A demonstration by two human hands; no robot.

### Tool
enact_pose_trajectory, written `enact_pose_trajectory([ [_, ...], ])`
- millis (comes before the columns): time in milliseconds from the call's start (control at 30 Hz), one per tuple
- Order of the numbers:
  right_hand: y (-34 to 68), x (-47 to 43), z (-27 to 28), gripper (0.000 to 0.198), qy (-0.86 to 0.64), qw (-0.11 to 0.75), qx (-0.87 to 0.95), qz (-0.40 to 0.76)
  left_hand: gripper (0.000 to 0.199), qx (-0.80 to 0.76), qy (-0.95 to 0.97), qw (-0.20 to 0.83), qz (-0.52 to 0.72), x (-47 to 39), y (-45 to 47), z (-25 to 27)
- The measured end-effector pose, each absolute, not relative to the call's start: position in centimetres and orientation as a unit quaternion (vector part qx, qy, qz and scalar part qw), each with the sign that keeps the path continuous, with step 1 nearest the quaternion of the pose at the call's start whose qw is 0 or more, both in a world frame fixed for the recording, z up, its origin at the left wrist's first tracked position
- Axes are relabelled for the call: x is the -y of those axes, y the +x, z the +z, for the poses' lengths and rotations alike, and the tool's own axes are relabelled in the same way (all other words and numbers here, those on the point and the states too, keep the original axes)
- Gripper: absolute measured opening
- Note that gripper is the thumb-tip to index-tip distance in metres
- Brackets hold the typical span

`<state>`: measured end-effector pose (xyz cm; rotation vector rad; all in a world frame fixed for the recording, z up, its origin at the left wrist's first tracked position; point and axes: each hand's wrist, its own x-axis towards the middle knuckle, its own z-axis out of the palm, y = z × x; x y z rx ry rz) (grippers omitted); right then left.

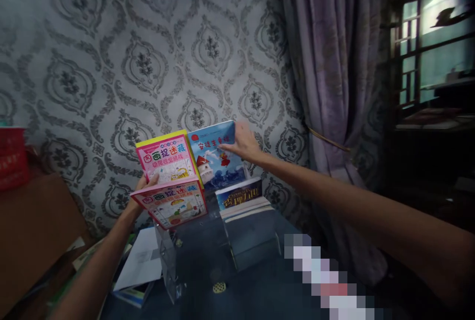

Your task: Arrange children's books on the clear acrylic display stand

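Observation:
My right hand (247, 143) grips the upper right corner of a blue storybook (210, 161), thumb across its front cover and fingers going behind. My left hand (148, 184) is closed on the left edge of a pink picture book (163, 154), its thumb on the cover. Behind that pink book shows a yellow edge, overlapping the blue book's left side. In front, a second pink-and-red picture book (178, 206) leans tilted and hides part of my left hand. Below the books, a clear plastic stand (166, 260) rises from the dark table.
Another clear stand holds several books, including a dark blue one with gold lettering (241, 195). White booklets (141, 253) lie at left, near a cardboard box (40, 231) and a red container (13, 157). Patterned wall behind; a purple curtain (334, 53) hangs at right.

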<state>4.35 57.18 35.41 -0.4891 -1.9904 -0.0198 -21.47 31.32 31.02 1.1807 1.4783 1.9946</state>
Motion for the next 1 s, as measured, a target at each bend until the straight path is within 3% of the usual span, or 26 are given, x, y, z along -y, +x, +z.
enact_pose_trajectory([
  [167, 2.4, -52.3, 39.5, 0.091, -0.241, 0.509, 0.807, -0.181, 0.078, -0.509, 0.458, 0.175, 0.708, -31.5, -21.2, 31.4],
  [300, 0.5, -50.3, 41.0, 0.068, -0.179, 0.421, 0.860, -0.226, 0.075, -0.507, 0.474, 0.180, 0.697, -31.2, -21.5, 31.3],
  [400, -0.7, -50.0, 41.6, 0.050, -0.182, 0.366, 0.888, -0.209, 0.075, -0.515, 0.469, 0.175, 0.695, -31.5, -22.3, 30.9],
  [833, -2.9, -48.6, 42.7, 0.045, -0.287, 0.337, 0.888, -0.129, 0.072, -0.526, 0.466, 0.178, 0.689, -31.4, -23.3, 30.7],
  [1000, -2.6, -48.7, 43.5, 0.053, -0.292, 0.307, 0.899, -0.112, 0.076, -0.530, 0.469, 0.183, 0.682, -31.4, -23.4, 30.8],
])
